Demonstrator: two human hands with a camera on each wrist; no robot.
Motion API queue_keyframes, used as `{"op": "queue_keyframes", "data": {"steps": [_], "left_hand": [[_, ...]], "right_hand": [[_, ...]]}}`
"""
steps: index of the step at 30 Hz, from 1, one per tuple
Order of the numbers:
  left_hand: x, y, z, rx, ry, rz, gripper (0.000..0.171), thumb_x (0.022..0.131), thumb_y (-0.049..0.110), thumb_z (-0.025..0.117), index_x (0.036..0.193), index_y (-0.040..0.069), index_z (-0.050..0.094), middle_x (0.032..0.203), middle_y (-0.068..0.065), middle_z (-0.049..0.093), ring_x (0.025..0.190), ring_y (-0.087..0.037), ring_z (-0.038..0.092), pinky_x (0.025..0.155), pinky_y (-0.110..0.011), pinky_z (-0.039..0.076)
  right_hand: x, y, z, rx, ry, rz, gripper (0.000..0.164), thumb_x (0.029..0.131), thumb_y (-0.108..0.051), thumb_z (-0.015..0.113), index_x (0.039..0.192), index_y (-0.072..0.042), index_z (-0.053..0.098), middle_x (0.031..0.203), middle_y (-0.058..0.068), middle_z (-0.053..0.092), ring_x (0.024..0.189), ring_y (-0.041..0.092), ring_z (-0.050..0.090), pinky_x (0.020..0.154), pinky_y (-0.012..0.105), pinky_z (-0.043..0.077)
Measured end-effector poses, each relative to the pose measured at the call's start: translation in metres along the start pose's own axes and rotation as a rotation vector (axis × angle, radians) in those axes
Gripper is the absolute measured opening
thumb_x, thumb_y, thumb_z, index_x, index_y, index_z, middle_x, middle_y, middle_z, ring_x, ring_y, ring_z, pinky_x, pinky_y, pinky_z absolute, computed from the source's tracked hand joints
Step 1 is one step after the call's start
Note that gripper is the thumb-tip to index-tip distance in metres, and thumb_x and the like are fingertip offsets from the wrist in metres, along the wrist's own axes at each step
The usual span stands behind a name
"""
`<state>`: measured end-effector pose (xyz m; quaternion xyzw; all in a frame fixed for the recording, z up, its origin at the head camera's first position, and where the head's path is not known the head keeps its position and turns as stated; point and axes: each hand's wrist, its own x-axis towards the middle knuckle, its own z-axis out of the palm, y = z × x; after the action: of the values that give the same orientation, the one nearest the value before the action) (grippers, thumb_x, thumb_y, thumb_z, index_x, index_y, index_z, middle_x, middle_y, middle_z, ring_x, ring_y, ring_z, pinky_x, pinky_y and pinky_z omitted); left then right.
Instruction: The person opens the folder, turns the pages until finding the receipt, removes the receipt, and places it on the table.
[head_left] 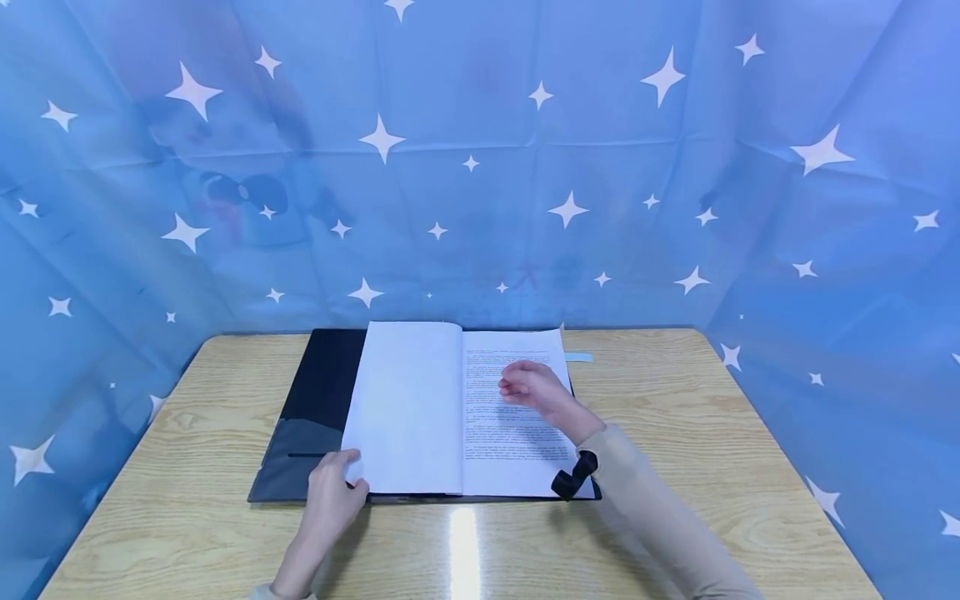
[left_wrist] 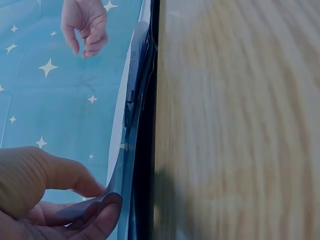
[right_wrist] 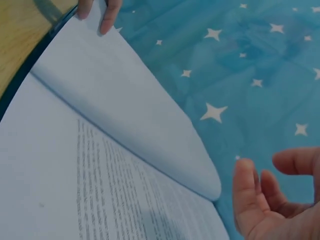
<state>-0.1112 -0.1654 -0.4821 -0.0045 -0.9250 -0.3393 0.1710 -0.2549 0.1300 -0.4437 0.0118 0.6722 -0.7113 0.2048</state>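
A black folder [head_left: 322,383] lies spread on the table, holding a stack of paper turned open. Its left side shows a blank white page [head_left: 408,400]; the right side shows a page of printed text [head_left: 517,479]. At the lower left corner of the blank page, my left hand [head_left: 333,492] pinches the paper's edge between thumb and finger, seen close in the left wrist view [left_wrist: 55,195]. My right hand [head_left: 543,396] hovers over the printed page with loosely bent fingers and holds nothing. In the right wrist view that hand [right_wrist: 272,200] is apart from the paper.
A wooden table [head_left: 675,417] carries the folder near its far edge. A pale blue tab [head_left: 577,357] sticks out past the folder's right side. A black strap [head_left: 576,475] sits on the right wrist. Behind the table hangs a blue curtain [head_left: 480,208] with white stars.
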Motion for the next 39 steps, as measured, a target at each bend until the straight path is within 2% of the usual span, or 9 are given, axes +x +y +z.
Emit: {"op": "queue_keyframes", "data": {"steps": [2, 9, 17, 22, 27, 31, 34, 39], "left_hand": [[0.001, -0.001, 0.000, 0.005, -0.018, -0.014, 0.032, 0.064, -0.012, 0.063, 0.096, -0.017, 0.062, 0.094, -0.031, 0.062, 0.093, -0.045, 0.059, 0.077, -0.051, 0.049], [0.006, -0.003, -0.002, 0.045, -0.127, -0.086, 0.034, 0.066, -0.008, 0.065, 0.098, -0.018, 0.061, 0.096, -0.032, 0.060, 0.096, -0.047, 0.057, 0.080, -0.053, 0.048], [0.010, -0.009, -0.001, 0.097, -0.206, -0.114, 0.032, 0.065, -0.004, 0.067, 0.095, -0.016, 0.064, 0.094, -0.030, 0.061, 0.093, -0.045, 0.058, 0.078, -0.051, 0.048], [0.012, -0.013, -0.002, 0.120, -0.227, -0.157, 0.033, 0.065, 0.000, 0.071, 0.095, -0.012, 0.066, 0.091, -0.025, 0.059, 0.086, -0.041, 0.059, 0.070, -0.049, 0.049], [0.013, -0.013, -0.003, 0.117, -0.232, -0.180, 0.035, 0.063, 0.002, 0.074, 0.094, -0.011, 0.066, 0.097, -0.027, 0.053, 0.082, -0.039, 0.059, 0.068, -0.048, 0.049], [0.012, -0.015, -0.003, 0.101, -0.204, -0.159, 0.033, 0.062, 0.001, 0.076, 0.091, -0.011, 0.067, 0.100, -0.027, 0.050, 0.084, -0.038, 0.057, 0.072, -0.050, 0.048], [0.012, -0.017, -0.003, 0.088, -0.187, -0.135, 0.031, 0.062, 0.000, 0.077, 0.089, -0.012, 0.067, 0.102, -0.026, 0.049, 0.092, -0.039, 0.051, 0.078, -0.051, 0.046], [0.011, -0.022, -0.002, 0.068, -0.184, -0.123, 0.030, 0.063, 0.000, 0.078, 0.089, -0.012, 0.068, 0.105, -0.024, 0.050, 0.101, -0.041, 0.045, 0.085, -0.053, 0.042]], "right_hand": [[0.001, 0.002, -0.002, -0.012, 0.009, 0.004, 0.021, 0.093, -0.007, 0.052, 0.107, 0.008, 0.049, 0.089, 0.010, 0.059, 0.078, 0.017, 0.061, 0.072, 0.026, 0.052], [0.002, 0.005, -0.011, -0.030, 0.032, -0.021, 0.028, 0.093, -0.007, 0.050, 0.113, 0.012, 0.045, 0.088, 0.009, 0.059, 0.075, 0.015, 0.060, 0.071, 0.024, 0.052], [0.010, 0.006, -0.025, -0.089, 0.054, 0.001, 0.033, 0.094, -0.008, 0.049, 0.117, 0.014, 0.043, 0.092, 0.011, 0.057, 0.076, 0.014, 0.059, 0.070, 0.021, 0.051], [0.017, 0.005, -0.035, -0.094, 0.081, -0.005, 0.029, 0.094, -0.007, 0.049, 0.115, 0.012, 0.044, 0.092, 0.011, 0.056, 0.076, 0.014, 0.058, 0.071, 0.021, 0.051], [0.023, 0.003, -0.044, -0.084, 0.122, -0.001, 0.025, 0.093, -0.005, 0.049, 0.112, 0.010, 0.045, 0.090, 0.009, 0.056, 0.074, 0.011, 0.057, 0.069, 0.019, 0.050], [0.030, -0.001, -0.051, -0.060, 0.161, -0.005, 0.019, 0.092, -0.003, 0.049, 0.108, 0.007, 0.047, 0.086, 0.007, 0.056, 0.072, 0.011, 0.057, 0.067, 0.018, 0.050], [0.036, -0.004, -0.057, -0.063, 0.193, -0.012, 0.017, 0.092, -0.003, 0.049, 0.106, 0.006, 0.047, 0.084, 0.006, 0.056, 0.071, 0.011, 0.057, 0.066, 0.018, 0.050], [0.043, -0.009, -0.068, -0.066, 0.235, 0.000, 0.031, 0.093, -0.007, 0.049, 0.118, 0.010, 0.044, 0.085, 0.005, 0.056, 0.072, 0.010, 0.056, 0.068, 0.018, 0.050]]}}
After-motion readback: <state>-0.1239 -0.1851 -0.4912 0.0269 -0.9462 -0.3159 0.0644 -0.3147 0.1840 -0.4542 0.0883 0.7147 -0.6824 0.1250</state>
